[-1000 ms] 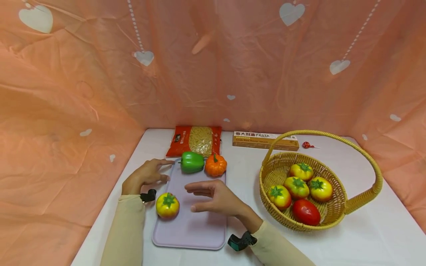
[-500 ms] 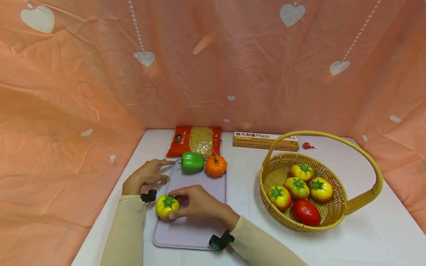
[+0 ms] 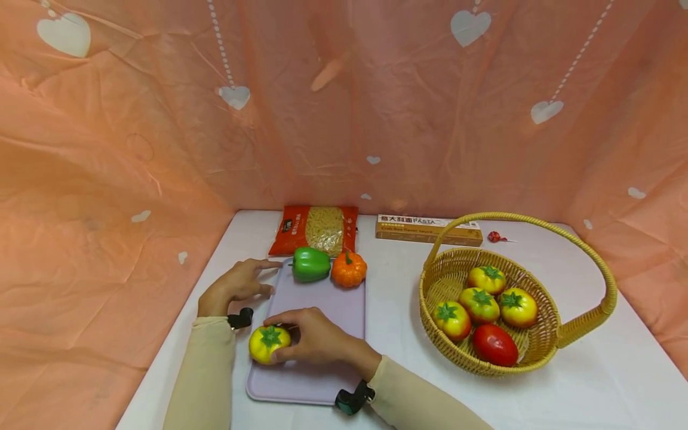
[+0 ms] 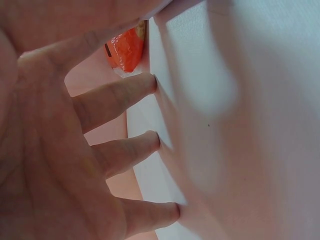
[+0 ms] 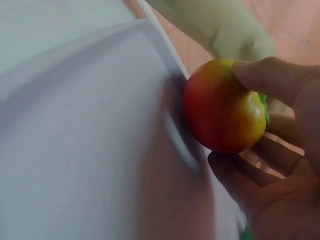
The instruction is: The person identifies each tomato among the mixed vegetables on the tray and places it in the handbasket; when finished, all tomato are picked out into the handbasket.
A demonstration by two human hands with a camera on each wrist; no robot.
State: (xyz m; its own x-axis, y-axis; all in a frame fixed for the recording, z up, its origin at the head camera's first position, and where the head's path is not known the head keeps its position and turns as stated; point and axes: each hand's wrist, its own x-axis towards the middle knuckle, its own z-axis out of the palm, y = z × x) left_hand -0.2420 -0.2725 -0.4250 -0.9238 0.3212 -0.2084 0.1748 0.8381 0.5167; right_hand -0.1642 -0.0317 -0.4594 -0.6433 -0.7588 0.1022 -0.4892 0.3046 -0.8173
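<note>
Between the thumb and fingers of my right hand [image 3: 322,339] is a yellow-and-red tomato [image 3: 263,347] with green leaves on top. It is at the left edge of a pale purple tray [image 3: 306,385], toward the near end. The right wrist view shows the tomato's red underside [image 5: 212,112]; whether it touches the tray I cannot tell. My left hand [image 3: 236,288] rests beside the tray's left edge with fingers spread, their tips on the white table [image 4: 210,150]. On the tray's far end lie a green bell pepper [image 3: 311,264] and a small orange pumpkin [image 3: 349,270].
At the right stands a wicker basket [image 3: 430,331] with a tall handle, holding several similar tomatoes and a smooth red one [image 3: 495,345]. Behind the tray lie a red pasta bag [image 3: 292,230], a pasta box [image 3: 430,232] and a red-wrapped lollipop [image 3: 494,236]. Pink cloth hangs around the table.
My right hand has come left over the tray and taken hold of the tomato, which has shifted slightly toward the near side. The left hand has stayed in place.
</note>
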